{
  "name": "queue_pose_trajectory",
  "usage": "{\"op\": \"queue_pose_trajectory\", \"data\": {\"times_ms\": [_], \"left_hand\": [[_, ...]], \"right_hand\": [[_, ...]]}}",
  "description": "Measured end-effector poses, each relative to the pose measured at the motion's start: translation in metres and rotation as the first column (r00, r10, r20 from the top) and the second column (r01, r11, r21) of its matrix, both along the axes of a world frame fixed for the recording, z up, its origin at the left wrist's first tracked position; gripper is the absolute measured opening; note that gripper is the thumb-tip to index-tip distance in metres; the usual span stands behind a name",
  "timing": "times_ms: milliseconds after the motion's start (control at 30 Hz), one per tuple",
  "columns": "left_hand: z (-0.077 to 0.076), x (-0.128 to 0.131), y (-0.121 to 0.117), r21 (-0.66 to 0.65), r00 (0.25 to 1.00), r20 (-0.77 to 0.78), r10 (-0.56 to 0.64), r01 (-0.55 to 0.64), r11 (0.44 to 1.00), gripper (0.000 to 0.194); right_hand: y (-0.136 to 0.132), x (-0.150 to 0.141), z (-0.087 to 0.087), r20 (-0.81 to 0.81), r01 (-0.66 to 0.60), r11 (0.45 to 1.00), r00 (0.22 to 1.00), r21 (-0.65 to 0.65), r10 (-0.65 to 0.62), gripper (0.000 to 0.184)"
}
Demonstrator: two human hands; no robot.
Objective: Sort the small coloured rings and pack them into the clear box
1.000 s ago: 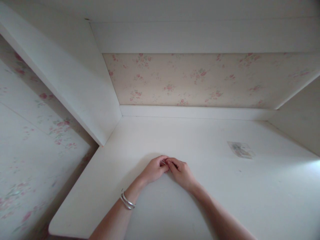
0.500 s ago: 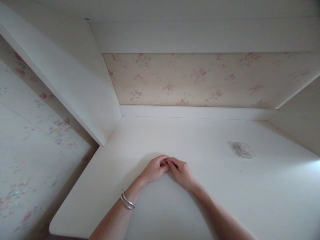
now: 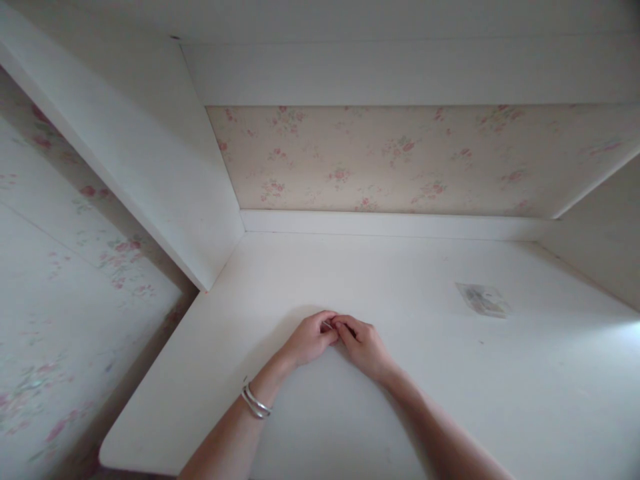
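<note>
My left hand [image 3: 307,339] and my right hand [image 3: 364,345] rest together on the white desk top [image 3: 400,400], fingertips touching. Both are curled closed and pinch a tiny greyish thing [image 3: 329,325] between them, too small to name. A silver bangle [image 3: 255,403] circles my left wrist. Both forearms come in from the bottom edge.
A small clear packet or sticker [image 3: 483,299] lies on the desk to the right. A white side panel [image 3: 150,167] rises on the left, another white panel on the right, floral wallpaper [image 3: 390,160] behind. The desk's rounded front-left corner [image 3: 107,457] drops off to a floral wall.
</note>
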State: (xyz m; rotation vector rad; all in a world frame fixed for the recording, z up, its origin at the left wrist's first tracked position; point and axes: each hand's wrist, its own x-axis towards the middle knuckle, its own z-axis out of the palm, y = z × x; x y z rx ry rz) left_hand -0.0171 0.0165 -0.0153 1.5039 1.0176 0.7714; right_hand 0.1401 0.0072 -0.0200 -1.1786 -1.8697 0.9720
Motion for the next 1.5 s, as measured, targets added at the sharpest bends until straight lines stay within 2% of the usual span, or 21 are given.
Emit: {"op": "queue_pose_trajectory", "data": {"times_ms": [933,1500], "left_hand": [[-0.0009,0.0004,0.0006,0.0,1.0,-0.013,0.008,-0.008,1.0,0.03],[0.0037,-0.0002,-0.0008,0.005,1.0,-0.015,0.005,-0.005,1.0,0.032]], "right_hand": [[-0.0005,-0.0004,0.0005,-0.001,-0.004,1.0,1.0,0.001,0.004,0.028],[-0.001,-0.001,0.002,0.008,0.005,1.0,1.0,0.004,-0.005,0.032]]}}
